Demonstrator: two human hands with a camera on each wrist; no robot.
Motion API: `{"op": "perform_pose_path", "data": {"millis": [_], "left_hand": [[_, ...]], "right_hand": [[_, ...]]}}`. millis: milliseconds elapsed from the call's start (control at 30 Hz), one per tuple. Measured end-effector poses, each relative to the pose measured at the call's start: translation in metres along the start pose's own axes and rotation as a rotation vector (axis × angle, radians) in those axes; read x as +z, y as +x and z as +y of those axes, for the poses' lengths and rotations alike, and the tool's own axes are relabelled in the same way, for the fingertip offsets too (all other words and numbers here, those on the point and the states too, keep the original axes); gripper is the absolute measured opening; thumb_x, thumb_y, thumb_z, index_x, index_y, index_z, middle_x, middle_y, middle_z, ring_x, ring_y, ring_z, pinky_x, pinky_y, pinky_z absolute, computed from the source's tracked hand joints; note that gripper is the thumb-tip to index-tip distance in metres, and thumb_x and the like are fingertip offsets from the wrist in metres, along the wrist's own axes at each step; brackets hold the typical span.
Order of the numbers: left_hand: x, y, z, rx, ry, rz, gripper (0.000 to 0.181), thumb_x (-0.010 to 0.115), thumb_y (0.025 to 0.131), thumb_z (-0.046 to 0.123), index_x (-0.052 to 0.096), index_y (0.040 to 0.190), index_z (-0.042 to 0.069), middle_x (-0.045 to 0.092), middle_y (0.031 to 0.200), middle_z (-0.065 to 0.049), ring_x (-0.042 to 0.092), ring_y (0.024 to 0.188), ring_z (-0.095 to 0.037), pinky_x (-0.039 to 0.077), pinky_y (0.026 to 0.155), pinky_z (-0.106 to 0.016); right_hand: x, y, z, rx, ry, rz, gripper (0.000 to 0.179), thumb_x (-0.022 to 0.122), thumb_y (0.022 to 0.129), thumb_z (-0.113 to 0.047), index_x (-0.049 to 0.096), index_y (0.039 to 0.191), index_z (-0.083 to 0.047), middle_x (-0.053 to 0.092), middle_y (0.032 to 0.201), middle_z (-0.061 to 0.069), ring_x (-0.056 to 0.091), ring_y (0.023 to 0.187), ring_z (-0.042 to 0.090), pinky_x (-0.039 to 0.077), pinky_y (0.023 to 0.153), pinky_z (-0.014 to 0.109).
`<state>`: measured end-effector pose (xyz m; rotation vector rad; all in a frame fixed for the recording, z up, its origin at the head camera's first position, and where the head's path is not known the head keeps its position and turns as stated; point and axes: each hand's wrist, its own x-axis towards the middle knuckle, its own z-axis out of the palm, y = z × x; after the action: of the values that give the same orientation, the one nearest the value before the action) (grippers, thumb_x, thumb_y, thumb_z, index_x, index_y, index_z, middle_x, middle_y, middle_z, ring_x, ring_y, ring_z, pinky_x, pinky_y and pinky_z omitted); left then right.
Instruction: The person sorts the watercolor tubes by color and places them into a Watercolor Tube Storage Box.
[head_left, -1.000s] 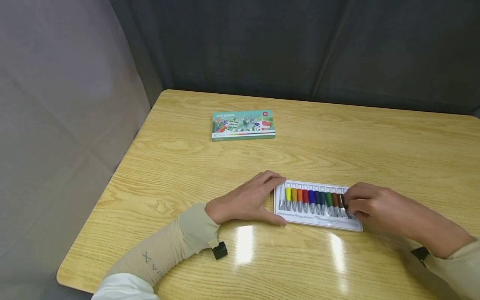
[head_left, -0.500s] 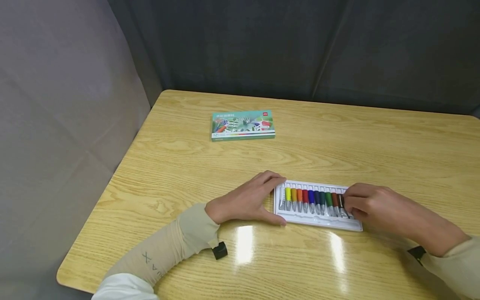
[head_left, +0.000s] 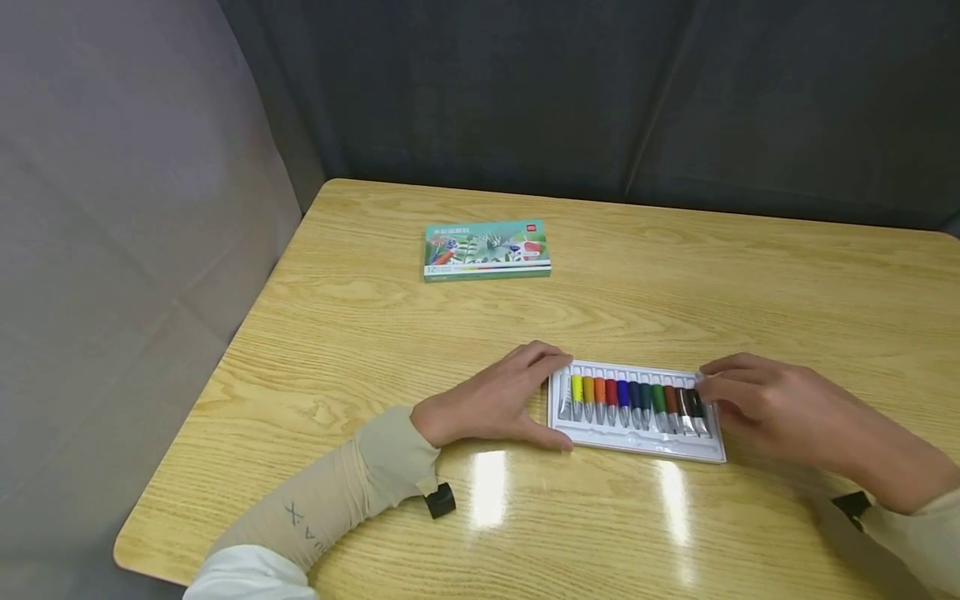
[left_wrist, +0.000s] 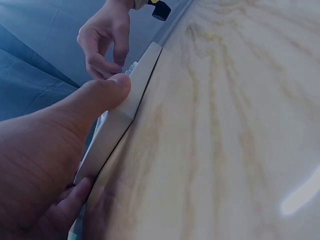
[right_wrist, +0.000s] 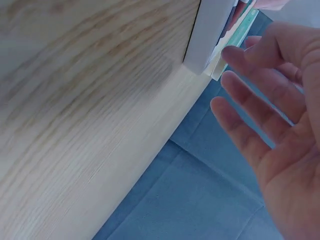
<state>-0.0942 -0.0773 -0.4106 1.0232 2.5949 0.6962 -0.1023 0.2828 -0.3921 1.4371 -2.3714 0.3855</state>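
Note:
In the head view a white plastic tray (head_left: 637, 445) lies on the table, holding a row of paint tubes (head_left: 623, 404) with coloured caps, from white and yellow to brown and black. My left hand (head_left: 491, 404) holds the tray's left end, thumb on the near side and fingers on the far side; the left wrist view shows the thumb (left_wrist: 117, 87) against the tray wall. Over the tray's right end is my right hand (head_left: 780, 408), beside the black-capped tube (head_left: 698, 414). Its fingers are loosely bent in the right wrist view, with nothing between them.
A green printed paint box (head_left: 487, 250) lies farther back on the wooden table (head_left: 337, 333). Grey cloth (head_left: 135, 208) hangs along the left side, and a dark curtain (head_left: 480, 92) hangs behind the table.
My right hand has let go of the black-capped tube at the row's right end and drawn slightly right. That tube now shows lying in the tray. The left hand and tray have stayed put.

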Motion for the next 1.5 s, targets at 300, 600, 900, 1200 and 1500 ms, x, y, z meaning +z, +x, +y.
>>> {"op": "perform_pose_path", "data": {"millis": [300,600,900,1200,1500], "left_hand": [[0.001,0.001,-0.001,0.000,-0.002,0.000,0.109,0.078,0.080,0.069,0.032,0.162,0.014,0.040,0.158,-0.002,0.043,0.145,-0.016,0.038,0.125,-0.032],[0.000,0.001,0.000,-0.005,0.004,-0.005,0.110,0.077,0.079,0.071,0.032,0.162,0.014,0.039,0.159,-0.002,0.042,0.146,-0.016,0.038,0.125,-0.033],[0.000,0.000,0.001,0.002,0.003,0.001,0.109,0.077,0.080,0.070,0.033,0.162,0.014,0.040,0.158,-0.002,0.042,0.146,-0.016,0.038,0.125,-0.032],[0.001,0.000,-0.001,-0.005,-0.008,0.001,0.109,0.078,0.080,0.069,0.033,0.162,0.013,0.040,0.159,-0.001,0.042,0.146,-0.016,0.038,0.125,-0.033],[0.001,0.000,-0.002,0.006,-0.014,0.009,0.109,0.078,0.080,0.069,0.034,0.162,0.013,0.040,0.159,-0.002,0.042,0.146,-0.016,0.038,0.125,-0.034]], "right_hand": [[-0.002,-0.006,-0.006,0.052,0.070,-0.070,0.024,0.052,0.097,-0.023,0.075,0.090,-0.022,0.080,0.106,0.005,0.077,0.090,0.023,0.047,0.062,0.016],[-0.002,-0.017,-0.012,0.120,0.136,-0.091,0.027,0.072,0.086,-0.004,0.076,0.104,-0.024,0.079,0.118,0.005,0.076,0.099,0.012,0.039,0.065,0.006],[-0.002,-0.031,-0.020,0.195,0.213,-0.155,0.071,0.076,0.068,0.013,0.068,0.133,-0.017,0.066,0.143,0.000,0.023,0.067,-0.012,0.025,0.062,0.005],[-0.004,-0.032,-0.025,0.148,0.085,-0.207,0.083,0.072,0.073,0.005,0.057,0.149,-0.024,0.060,0.152,-0.003,0.028,0.147,-0.017,0.039,0.096,0.000],[-0.003,-0.031,-0.031,0.132,0.055,-0.234,0.086,0.074,0.074,0.003,0.052,0.153,-0.023,0.055,0.156,-0.002,0.020,0.152,-0.013,0.028,0.114,0.000]]}}
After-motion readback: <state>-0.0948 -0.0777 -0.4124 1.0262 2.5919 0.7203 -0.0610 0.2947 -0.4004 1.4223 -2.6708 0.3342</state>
